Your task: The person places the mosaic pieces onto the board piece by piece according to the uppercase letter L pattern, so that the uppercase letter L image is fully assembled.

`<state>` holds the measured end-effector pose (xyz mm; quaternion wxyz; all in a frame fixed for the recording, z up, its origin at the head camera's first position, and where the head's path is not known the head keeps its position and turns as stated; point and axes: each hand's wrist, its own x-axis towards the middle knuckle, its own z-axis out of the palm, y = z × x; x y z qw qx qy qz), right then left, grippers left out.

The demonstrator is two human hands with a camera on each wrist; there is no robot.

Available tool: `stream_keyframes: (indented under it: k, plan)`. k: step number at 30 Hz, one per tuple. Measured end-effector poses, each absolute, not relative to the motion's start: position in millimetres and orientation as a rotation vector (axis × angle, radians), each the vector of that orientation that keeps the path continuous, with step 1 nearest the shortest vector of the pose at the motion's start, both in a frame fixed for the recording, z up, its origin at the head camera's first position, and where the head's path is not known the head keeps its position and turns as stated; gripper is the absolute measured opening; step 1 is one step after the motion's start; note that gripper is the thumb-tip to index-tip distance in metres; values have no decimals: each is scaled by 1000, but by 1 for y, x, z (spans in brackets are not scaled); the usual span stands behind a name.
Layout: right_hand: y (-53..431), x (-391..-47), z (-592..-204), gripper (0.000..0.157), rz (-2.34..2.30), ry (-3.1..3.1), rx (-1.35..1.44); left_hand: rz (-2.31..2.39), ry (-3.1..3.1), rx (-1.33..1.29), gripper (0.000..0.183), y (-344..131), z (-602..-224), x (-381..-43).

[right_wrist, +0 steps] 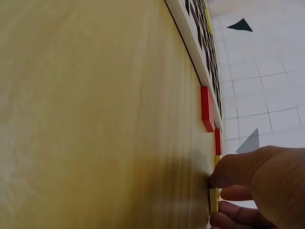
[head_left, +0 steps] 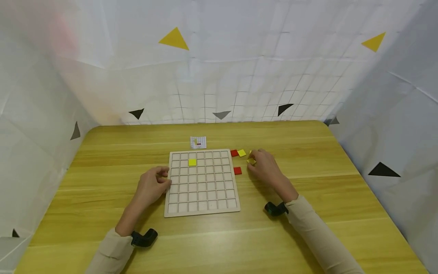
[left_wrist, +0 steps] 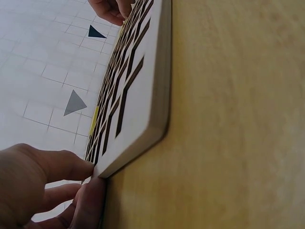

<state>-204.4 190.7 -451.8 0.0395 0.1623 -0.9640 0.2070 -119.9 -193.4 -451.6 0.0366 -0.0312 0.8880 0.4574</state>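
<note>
A wooden grid board (head_left: 202,210) lies flat on the table, with one yellow tile (head_left: 192,162) in an upper cell. My left hand (head_left: 151,185) holds the board's left edge; in the left wrist view the thumb (left_wrist: 71,164) and a finger meet at that edge. To the right of the board, my right hand (head_left: 265,167) pinches a yellow square tile (head_left: 251,161) at table level. The fingers partly hide this tile, and another bit of yellow shows just beyond it. In the right wrist view the held tile (right_wrist: 213,200) sits between thumb and fingers.
Along the board's right side lie a red tile (head_left: 237,171), a second red tile (head_left: 234,153) and a yellow tile (head_left: 242,153). A small printed pattern card (head_left: 198,142) lies behind the board. White sheeting (head_left: 239,83) with triangles encloses the wooden table (head_left: 212,243).
</note>
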Motion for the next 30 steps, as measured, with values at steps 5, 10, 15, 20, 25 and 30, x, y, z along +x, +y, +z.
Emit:
stream_keyframes:
  k: [5,10,15,20,25,30]
  plan:
    - [192,-204,-451,18,671,-2933,514,1380,2739,-94,45,-193,-450,-120]
    - [194,-204,-453,21,683,-2927,516,1360,2753,-95,45,-193,-449,-120]
    - [197,-203,-454,23,681,-2900,528,1359,2750,-88,45,-193,-451,-121]
    - [198,-199,-451,23,673,-2875,542,1377,2737,-88,45,-194,-452,-121]
    - [198,-193,-446,23,673,-2855,553,1380,2736,-88,44,-193,-451,-121]
    - [197,-184,-439,22,685,-2823,571,1373,2740,-92,44,-193,-451,-121]
